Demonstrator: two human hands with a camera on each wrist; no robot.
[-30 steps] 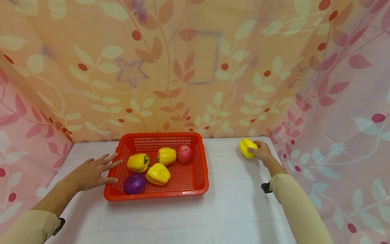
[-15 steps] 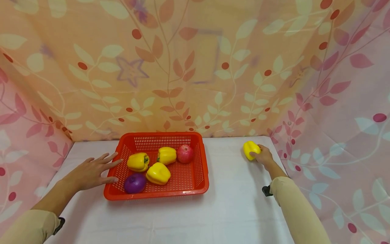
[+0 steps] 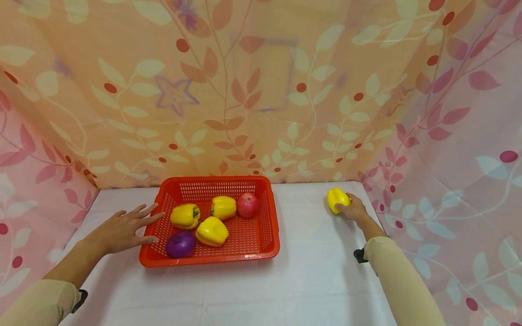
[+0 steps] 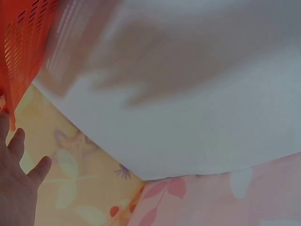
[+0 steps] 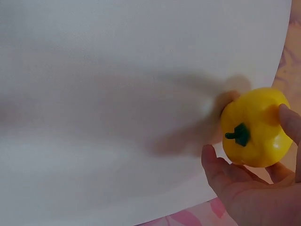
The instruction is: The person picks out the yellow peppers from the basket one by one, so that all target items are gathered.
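At the table's far right, my right hand (image 3: 354, 209) grips a yellow bell pepper (image 3: 338, 200). The right wrist view shows the pepper (image 5: 258, 127) with its green stem facing the camera, thumb on one side and fingers on the other. My left hand (image 3: 123, 230) lies over the left rim of a red plastic basket (image 3: 253, 259), its fingers spread and straight. Inside the basket are three yellow bell peppers, one at the left (image 3: 185, 216), one at the back (image 3: 223, 208) and one in front (image 3: 212, 231). A purple onion (image 3: 181, 244) and a red pomegranate (image 3: 248, 205) lie there too.
A white cloth covers the table (image 3: 310, 271). Floral curtains stand behind it (image 3: 261, 90) and along the left (image 3: 24, 181) and right (image 3: 456, 181) sides. The basket's right side faces a stretch of white cloth leading to the right hand.
My right hand has shifted slightly right and nearer with the yellow bell pepper, then almost stopped. My left hand and the basket have stayed in place.
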